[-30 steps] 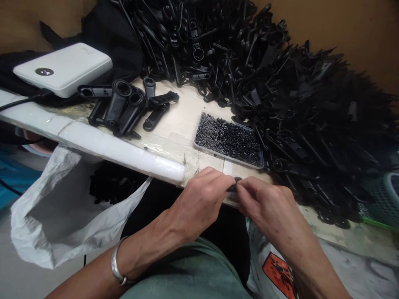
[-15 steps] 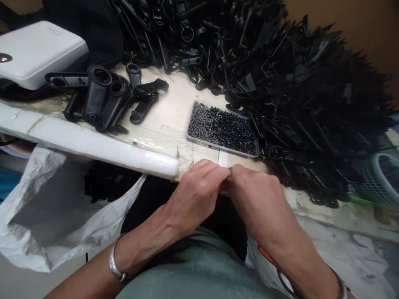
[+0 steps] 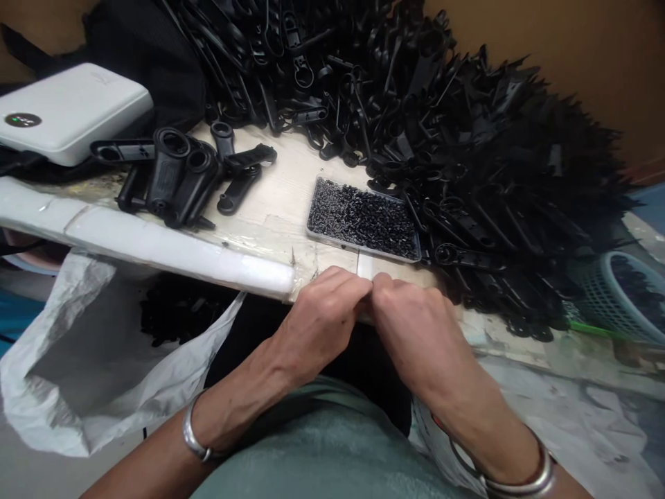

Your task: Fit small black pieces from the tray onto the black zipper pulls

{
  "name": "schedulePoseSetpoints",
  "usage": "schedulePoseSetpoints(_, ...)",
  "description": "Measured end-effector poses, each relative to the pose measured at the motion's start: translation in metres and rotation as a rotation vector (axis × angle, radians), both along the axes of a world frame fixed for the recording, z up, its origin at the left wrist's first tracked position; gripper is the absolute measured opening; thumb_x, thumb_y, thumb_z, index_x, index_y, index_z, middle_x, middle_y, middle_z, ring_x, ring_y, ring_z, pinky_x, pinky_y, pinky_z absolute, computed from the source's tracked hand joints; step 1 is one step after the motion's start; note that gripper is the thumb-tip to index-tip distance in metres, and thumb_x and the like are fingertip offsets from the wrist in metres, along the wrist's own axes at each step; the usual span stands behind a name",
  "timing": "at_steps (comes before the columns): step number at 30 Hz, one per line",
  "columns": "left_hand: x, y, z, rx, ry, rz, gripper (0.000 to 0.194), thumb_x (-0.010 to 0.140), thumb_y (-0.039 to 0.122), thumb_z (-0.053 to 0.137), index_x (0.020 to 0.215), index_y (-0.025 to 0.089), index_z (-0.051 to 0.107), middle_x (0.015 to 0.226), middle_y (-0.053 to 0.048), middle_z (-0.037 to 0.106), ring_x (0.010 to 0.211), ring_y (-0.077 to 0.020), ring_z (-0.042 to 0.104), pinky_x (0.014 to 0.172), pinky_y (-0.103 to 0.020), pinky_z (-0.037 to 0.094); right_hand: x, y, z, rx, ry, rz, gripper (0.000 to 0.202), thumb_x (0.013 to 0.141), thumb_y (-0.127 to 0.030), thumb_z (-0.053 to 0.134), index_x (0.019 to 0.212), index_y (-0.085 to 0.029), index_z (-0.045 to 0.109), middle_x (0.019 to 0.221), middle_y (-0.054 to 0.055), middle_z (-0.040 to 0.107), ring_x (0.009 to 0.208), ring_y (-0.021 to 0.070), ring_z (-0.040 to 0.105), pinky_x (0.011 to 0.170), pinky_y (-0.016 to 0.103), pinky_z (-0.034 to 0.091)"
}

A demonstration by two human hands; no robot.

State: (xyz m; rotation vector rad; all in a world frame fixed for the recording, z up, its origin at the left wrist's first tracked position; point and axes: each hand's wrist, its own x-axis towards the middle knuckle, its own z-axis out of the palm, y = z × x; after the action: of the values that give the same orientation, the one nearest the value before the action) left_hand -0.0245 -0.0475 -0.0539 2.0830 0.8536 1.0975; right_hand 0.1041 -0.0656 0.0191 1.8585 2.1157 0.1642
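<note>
My left hand (image 3: pixel 328 315) and my right hand (image 3: pixel 415 326) meet at the table's front edge, thumbs and forefingers pressed together. Both are closed, with their backs toward me. Whatever they pinch is hidden behind the fingers; only a dark sliver shows between them. Just beyond the hands lies a shallow clear tray (image 3: pixel 364 249) filled with tiny black and shiny metallic pieces (image 3: pixel 364 216). To its left rests a small group of black plastic arm-shaped parts (image 3: pixel 171 173) with ring ends.
A large heap of similar black parts (image 3: pixel 426 132) covers the back and right of the table (image 3: pixel 275 194). A white box-shaped device (image 3: pixel 77 111) sits at left. Below the padded edge (image 3: pixel 208 260) hangs an open white sack (image 3: pixel 67 388). A pale blue basket (image 3: pixel 607 298) stands at right.
The view has shifted slightly, so the table things appear a little lower and the tray further left. Both hands stay pressed together in nearly the same pose.
</note>
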Motion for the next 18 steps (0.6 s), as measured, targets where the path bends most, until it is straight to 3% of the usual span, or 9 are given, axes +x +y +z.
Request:
schedulePoseSetpoints(3, 0.000, 0.001, 0.002, -0.008, 0.027, 0.001, 0.016, 0.083, 0.002, 0.053, 0.089, 0.015, 0.060, 0.090, -0.005, 0.066, 0.088, -0.0179, 0.059, 0.080, -0.032, 0.048, 0.014, 0.004, -0.001, -0.068, 0.300, -0.034, 0.017, 0.079, -0.010, 0.047, 0.067, -0.018, 0.056, 0.054, 0.002, 0.060, 0.048, 0.0152, 0.055, 0.048, 0.026, 0.026)
schedulePoseSetpoints(6, -0.001, 0.001, 0.003, -0.024, 0.060, -0.001, 0.015, 0.084, 0.005, 0.057, 0.092, 0.017, 0.060, 0.094, -0.004, 0.066, 0.092, -0.0184, 0.058, 0.082, -0.033, 0.048, 0.036, 0.010, -0.004, -0.212, 0.711, -0.201, 0.020, 0.079, -0.019, 0.047, 0.059, -0.019, 0.051, 0.047, -0.004, 0.055, 0.044, 0.0108, 0.052, 0.048, 0.021, 0.035)
schedulePoseSetpoints(8, -0.002, 0.001, 0.004, -0.036, 0.084, -0.011, 0.015, 0.084, 0.007, 0.058, 0.094, 0.017, 0.060, 0.095, -0.004, 0.066, 0.093, -0.0187, 0.058, 0.082, -0.033, 0.048, 0.044, 0.011, -0.006, -0.263, 0.871, -0.277, 0.019, 0.078, -0.021, 0.047, 0.059, -0.019, 0.051, 0.046, -0.004, 0.054, 0.043, 0.0102, 0.052, 0.047, 0.020, 0.038)
schedulePoseSetpoints(18, -0.003, 0.002, 0.025, -0.020, 0.385, -0.135, 0.031, 0.089, 0.000, 0.039, 0.099, 0.018, 0.063, 0.095, -0.005, 0.054, 0.090, -0.0174, 0.049, 0.077, -0.029, 0.045, 0.044, 0.011, -0.009, -0.343, 1.193, -0.465, 0.021, 0.077, -0.021, 0.052, 0.057, -0.017, 0.051, 0.045, -0.005, 0.053, 0.039, 0.0068, 0.049, 0.040, 0.015, 0.036)
